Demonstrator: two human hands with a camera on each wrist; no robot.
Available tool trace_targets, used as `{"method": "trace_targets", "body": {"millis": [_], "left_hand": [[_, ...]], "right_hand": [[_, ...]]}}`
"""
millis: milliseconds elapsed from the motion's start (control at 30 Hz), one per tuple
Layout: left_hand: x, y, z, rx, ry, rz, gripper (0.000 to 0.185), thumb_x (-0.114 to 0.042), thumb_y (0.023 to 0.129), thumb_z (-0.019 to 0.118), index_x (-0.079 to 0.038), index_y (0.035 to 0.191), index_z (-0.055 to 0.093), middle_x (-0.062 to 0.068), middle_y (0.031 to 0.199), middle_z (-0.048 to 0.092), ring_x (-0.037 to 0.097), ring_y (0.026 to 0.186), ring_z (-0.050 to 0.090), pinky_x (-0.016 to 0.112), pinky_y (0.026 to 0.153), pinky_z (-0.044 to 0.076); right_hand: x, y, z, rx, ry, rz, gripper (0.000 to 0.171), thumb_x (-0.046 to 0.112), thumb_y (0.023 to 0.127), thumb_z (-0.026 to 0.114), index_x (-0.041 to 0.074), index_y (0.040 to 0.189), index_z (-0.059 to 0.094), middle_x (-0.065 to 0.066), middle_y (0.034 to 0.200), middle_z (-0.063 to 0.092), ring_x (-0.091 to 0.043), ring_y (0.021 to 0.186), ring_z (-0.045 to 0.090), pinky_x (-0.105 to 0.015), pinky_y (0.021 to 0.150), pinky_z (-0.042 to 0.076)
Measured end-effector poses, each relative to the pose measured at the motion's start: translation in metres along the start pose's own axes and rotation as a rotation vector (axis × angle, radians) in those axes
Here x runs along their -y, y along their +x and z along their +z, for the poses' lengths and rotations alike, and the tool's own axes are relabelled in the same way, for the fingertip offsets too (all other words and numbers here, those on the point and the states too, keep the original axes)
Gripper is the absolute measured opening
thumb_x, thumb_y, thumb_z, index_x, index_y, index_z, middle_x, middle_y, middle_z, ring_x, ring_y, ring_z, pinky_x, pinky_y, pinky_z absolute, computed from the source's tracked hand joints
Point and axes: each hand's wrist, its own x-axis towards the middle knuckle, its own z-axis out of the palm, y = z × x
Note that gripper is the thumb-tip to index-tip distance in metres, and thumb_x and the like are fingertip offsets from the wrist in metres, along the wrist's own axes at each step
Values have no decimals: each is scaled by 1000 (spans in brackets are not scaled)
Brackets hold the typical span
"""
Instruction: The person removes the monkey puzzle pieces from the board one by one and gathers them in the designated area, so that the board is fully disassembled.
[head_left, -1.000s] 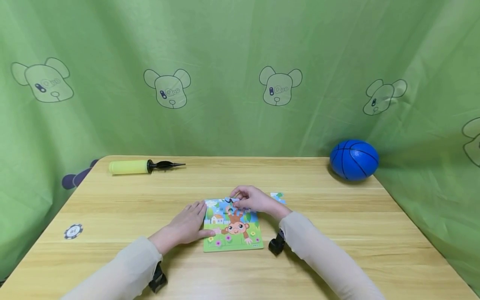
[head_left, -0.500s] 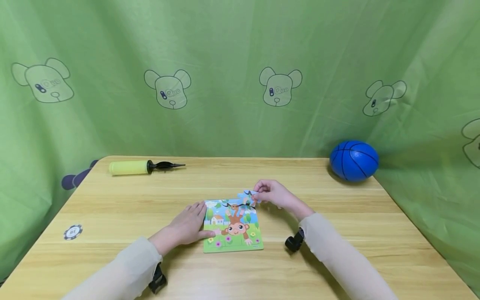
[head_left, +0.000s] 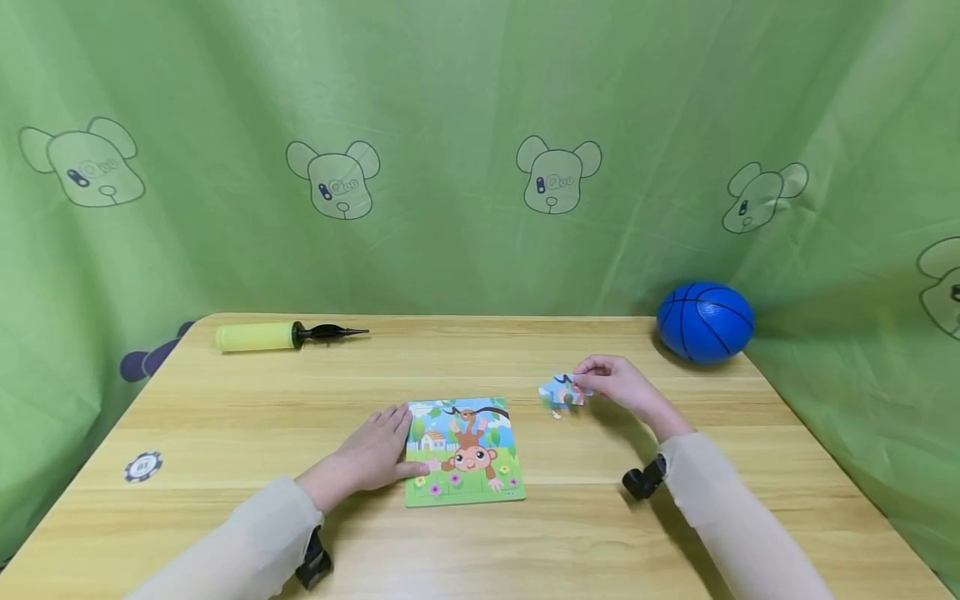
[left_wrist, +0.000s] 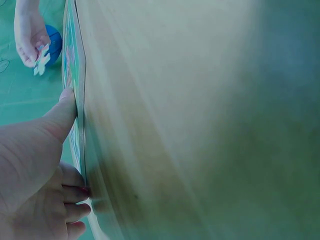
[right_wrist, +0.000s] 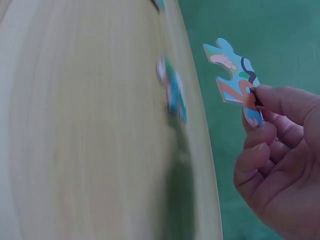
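Observation:
A square jigsaw puzzle (head_left: 472, 483) with a hanging monkey, a house and flowers lies on the table. My left hand (head_left: 369, 454) rests along its left side, fingers stretched out on the table and thumb over the puzzle's edge. To the right of the puzzle, my right hand (head_left: 615, 385) pinches a blue puzzle piece (right_wrist: 230, 75) between thumb and fingers, held above the table. A second puzzle piece (right_wrist: 172, 90) lies on the table under it, partly hidden by the held piece in the head view.
A yellow hand pump (head_left: 258, 337) with a black nozzle lies at the back left. A blue ball (head_left: 705, 322) with basketball lines sits at the back right corner. Near the left edge is a round poker chip (head_left: 143, 467). A green curtain (head_left: 450, 250) hangs behind the table.
My right hand has lifted the piece from the puzzle's upper right and carried it right, over the loose piece. The left hand has stayed in place.

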Motion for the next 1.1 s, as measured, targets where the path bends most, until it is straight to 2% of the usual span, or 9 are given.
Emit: {"method": "trace_targets", "body": {"millis": [167, 333, 467, 767, 1100], "left_hand": [[1, 0, 0, -2, 8, 3, 87, -56, 87, 49, 11, 138, 28, 25, 145, 23, 37, 134, 20, 45, 109, 17], [1, 0, 1, -3, 11, 5, 87, -56, 87, 49, 11, 138, 29, 25, 145, 23, 36, 133, 20, 45, 109, 17], [1, 0, 0, -5, 12, 7, 87, -56, 87, 50, 11, 138, 29, 25, 145, 23, 37, 133, 21, 45, 109, 18], [1, 0, 1, -9, 20, 10, 87, -56, 87, 50, 12, 138, 29, 25, 145, 23, 37, 133, 21, 45, 108, 18], [1, 0, 1, -14, 21, 15, 85, -54, 88, 50, 12, 138, 29, 25, 145, 24, 37, 133, 22, 45, 108, 18]], "right_hand": [[-14, -6, -15, -16, -31, -22, 18, 18, 89, 61, -1, 92, 61, -2, 76, 62, -18, 66, 50, -28, 55, 43], [-25, -8, -27, -51, -109, 55, 26, 18, 91, 59, -6, 99, 60, -5, 82, 61, -17, 72, 49, -30, 61, 45], [-40, -4, -36, -58, -156, 70, 25, 15, 91, 58, -9, 98, 60, -5, 80, 61, -15, 71, 50, -27, 60, 44], [-57, 1, -43, -78, -197, 150, 24, 15, 90, 60, -7, 99, 63, -4, 80, 59, -18, 69, 48, -25, 57, 42], [-63, 5, -44, -52, -195, 133, 20, 9, 90, 59, -9, 95, 64, -2, 71, 61, -13, 62, 50, -22, 52, 41]]}}
